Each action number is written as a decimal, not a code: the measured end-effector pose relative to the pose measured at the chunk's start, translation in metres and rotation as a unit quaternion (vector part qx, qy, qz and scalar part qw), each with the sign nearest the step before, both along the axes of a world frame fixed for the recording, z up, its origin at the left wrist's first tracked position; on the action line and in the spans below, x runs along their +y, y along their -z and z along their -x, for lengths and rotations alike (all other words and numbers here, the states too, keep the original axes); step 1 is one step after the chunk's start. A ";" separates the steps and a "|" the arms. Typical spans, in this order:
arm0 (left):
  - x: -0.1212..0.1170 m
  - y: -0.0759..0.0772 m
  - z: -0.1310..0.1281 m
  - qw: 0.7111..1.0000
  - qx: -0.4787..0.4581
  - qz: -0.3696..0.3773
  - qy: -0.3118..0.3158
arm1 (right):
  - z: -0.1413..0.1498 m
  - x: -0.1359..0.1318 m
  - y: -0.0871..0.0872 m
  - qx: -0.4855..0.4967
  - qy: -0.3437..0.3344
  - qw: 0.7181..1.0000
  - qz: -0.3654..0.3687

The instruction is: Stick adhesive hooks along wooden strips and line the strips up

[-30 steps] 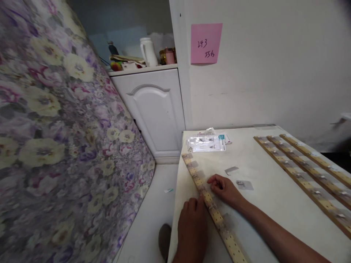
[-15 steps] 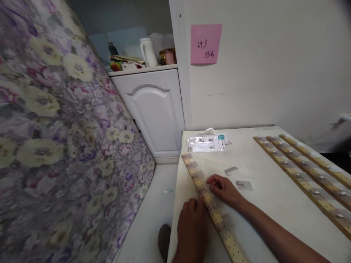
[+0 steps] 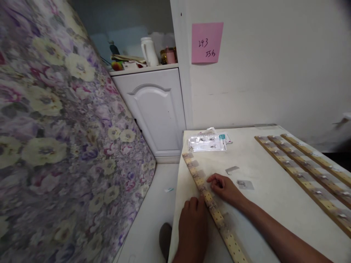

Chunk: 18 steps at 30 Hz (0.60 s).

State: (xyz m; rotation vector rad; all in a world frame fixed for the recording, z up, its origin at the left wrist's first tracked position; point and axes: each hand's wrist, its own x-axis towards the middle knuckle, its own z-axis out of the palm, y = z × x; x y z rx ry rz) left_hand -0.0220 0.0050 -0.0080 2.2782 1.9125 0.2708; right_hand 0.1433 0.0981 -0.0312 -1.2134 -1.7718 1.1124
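Note:
A long, narrow yellowish strip (image 3: 218,216) with small dark holes lies slantwise near the table's left edge. Clear plastic hook plates sit across it at intervals, their square backs sticking out to the right. My left hand (image 3: 193,223) is closed against the strip's left side, its fingers curled and a fingertip on the strip. On the other side, my right hand (image 3: 225,188) has its fingers bent in a pinch close to one clear plate; whatever is between them is hidden. Just beyond it lie a loose clear hook (image 3: 245,184) and a small translucent piece (image 3: 232,169).
Clear blister packs (image 3: 207,143) with hooks lie at the table's far left corner. Three similar strips (image 3: 301,176) with hooks run along the right side. A white cabinet (image 3: 155,113), a flowered curtain (image 3: 82,146) and a wall with a pink note (image 3: 207,43) surround the table.
The view shifts very slightly. Both hands keep nearly the same place and pose at the strip, and the loose pieces stay where they were.

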 end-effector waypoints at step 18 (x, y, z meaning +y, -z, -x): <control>0.001 0.006 0.002 0.999 0.035 -0.025 0.017 | 0.007 -0.019 -0.021 -0.179 0.021 0.969 -0.169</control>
